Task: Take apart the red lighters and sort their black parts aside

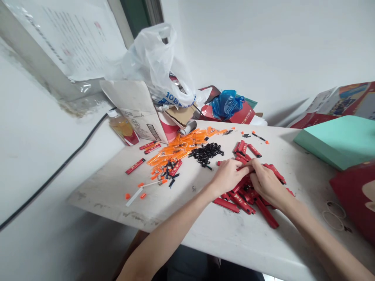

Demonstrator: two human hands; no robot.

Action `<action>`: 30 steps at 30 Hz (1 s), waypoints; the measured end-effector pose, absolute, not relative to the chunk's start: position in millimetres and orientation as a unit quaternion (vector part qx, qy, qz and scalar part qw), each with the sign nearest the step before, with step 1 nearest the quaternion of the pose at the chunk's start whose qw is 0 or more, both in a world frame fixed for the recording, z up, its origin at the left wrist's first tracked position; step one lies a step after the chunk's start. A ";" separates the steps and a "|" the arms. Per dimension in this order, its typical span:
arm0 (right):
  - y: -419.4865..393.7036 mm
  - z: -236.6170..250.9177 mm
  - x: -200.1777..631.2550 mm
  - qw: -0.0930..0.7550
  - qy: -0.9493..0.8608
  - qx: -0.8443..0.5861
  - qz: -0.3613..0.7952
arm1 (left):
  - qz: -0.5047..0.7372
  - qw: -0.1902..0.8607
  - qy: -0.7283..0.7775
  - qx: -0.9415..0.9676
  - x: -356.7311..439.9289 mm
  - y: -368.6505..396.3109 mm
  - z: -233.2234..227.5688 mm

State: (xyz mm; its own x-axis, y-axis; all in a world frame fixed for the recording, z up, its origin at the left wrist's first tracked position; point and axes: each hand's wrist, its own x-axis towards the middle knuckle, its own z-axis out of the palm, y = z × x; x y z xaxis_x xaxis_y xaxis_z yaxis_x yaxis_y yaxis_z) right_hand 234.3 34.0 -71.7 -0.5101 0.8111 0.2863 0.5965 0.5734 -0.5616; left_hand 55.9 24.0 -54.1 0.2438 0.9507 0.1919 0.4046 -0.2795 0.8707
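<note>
Forearms enter from the lower edge and converge over a white worktop (205,230). Left hand (227,175) and right hand (265,181) meet fingertip to fingertip above a pile of red sticks (244,197); both are curled closed on a single red stick (245,168) pinched between them at the top of the pile. Red sticks lie crossed and overlapping beneath and just in front of the hands, with a smaller group (244,148) beyond them and a few strays (143,154) well apart to the left. Left of the hands sits a heap of small black parts (206,152), touching the edge of a spread of orange strips (178,150) that runs toward an open cardboard box (140,111). A white plastic bag (152,62) rises behind the box, a blue bag (227,103) lies farther right, and a bottle of amber liquid (123,130) stands beside the box at the worktop's far left corner. A mint-green block (340,142) rests at the right, with a printed carton (340,101) behind it and rubber bands (334,216) near the right edge. A black cable (58,171) runs along the wall.
</note>
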 end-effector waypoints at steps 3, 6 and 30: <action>35.6 -70.3 236.2 0.300 -0.822 -0.417 0.245 | 0.396 0.376 0.475 0.690 57.2 24.0 -57.3; 36.0 -71.3 234.0 0.360 -0.749 -0.432 0.350 | 0.413 0.401 0.481 0.661 61.6 23.2 -62.8; 129.1 -11.3 174.2 0.163 -0.885 -0.395 0.182 | 0.273 -0.005 0.515 0.813 77.3 17.4 -82.1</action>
State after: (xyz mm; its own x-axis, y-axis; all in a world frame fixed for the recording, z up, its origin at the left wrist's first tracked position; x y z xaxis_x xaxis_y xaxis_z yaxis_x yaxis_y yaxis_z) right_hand 174.2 129.1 -11.3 -0.6340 0.7597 0.1446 0.6408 0.6207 -0.4518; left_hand 77.3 17.4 -82.1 0.3211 0.8340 0.4488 0.8398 -0.4698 0.2720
